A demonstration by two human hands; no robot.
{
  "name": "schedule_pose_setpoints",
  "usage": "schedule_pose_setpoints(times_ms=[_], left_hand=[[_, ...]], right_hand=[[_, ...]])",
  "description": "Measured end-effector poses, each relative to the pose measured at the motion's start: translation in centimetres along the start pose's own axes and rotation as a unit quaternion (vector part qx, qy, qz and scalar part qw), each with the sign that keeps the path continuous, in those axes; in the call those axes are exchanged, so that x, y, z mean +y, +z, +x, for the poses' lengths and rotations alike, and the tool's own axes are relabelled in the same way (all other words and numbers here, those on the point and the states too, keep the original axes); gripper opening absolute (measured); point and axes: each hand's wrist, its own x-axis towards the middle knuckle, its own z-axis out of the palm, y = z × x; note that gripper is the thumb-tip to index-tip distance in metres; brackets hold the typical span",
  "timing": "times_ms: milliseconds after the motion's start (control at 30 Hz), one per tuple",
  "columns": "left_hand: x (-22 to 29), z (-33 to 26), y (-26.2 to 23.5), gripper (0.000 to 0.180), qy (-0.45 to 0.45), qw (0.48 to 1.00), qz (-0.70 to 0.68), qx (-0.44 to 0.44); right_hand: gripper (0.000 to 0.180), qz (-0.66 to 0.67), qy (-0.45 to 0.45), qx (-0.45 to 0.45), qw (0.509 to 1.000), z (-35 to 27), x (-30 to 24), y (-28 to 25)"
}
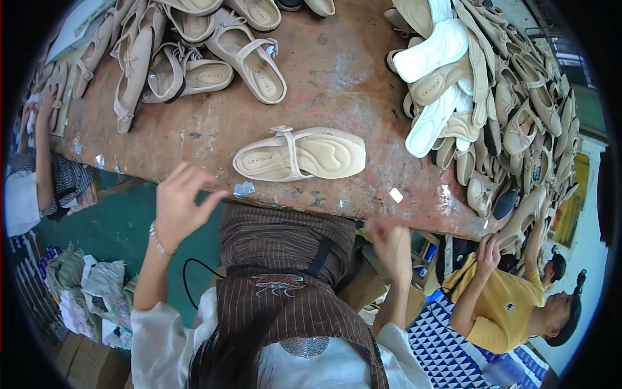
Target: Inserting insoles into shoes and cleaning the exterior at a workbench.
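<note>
A beige shoe (334, 155) with a strap and a small bow lies alone near the table's front edge, its padded insole facing up and its toe to the right. My left hand (183, 202) hovers at the edge, left of the shoe's heel and apart from it, thumb and fingers spread with nothing between them. Past the edge on the other side is my right hand (390, 247), below and right of the toe. Motion smears its fingers, so its grip is unclear. A crumpled scrap of clear film (243, 189) lies just in front of the shoe.
Beige shoes (259, 74) crowd the table's (337, 71) back left. On the right is a large pile of shoes (534, 110), with white insoles (433, 52) beside it. A small white label (396, 195) lies near the edge. A yellow-shirted co-worker (508, 311) handles a shoe at right; another person (29, 188) stands left.
</note>
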Motion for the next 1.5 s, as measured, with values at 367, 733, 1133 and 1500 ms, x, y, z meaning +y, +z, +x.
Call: schedule_pose_setpoints(times_ms=[367, 733, 1133, 1500], left_hand=[[5.6, 2.7, 12.3, 0.015, 0.143, 0.989, 0.030, -0.010], [10.0, -0.4, 16.7, 0.039, 0.170, 0.978, 0.054, -0.110], [10.2, -0.1, 17.5, 0.039, 0.133, 0.985, 0.044, -0.102], [10.1, 0.2, 17.4, 0.039, 0.124, 0.984, 0.049, -0.122]], right_hand=[[0.028, 0.158, -0.074, 0.176, 0.969, 12.1, -9.3, -1.0], [0.062, -0.063, -0.177, 0.152, 0.970, 6.1, -7.5, 7.5], [0.053, -0.113, -0.215, 0.214, 0.946, 9.9, -7.3, 9.6], [0.055, -0.192, -0.169, 0.238, 0.937, 9.5, -7.2, 10.3]])
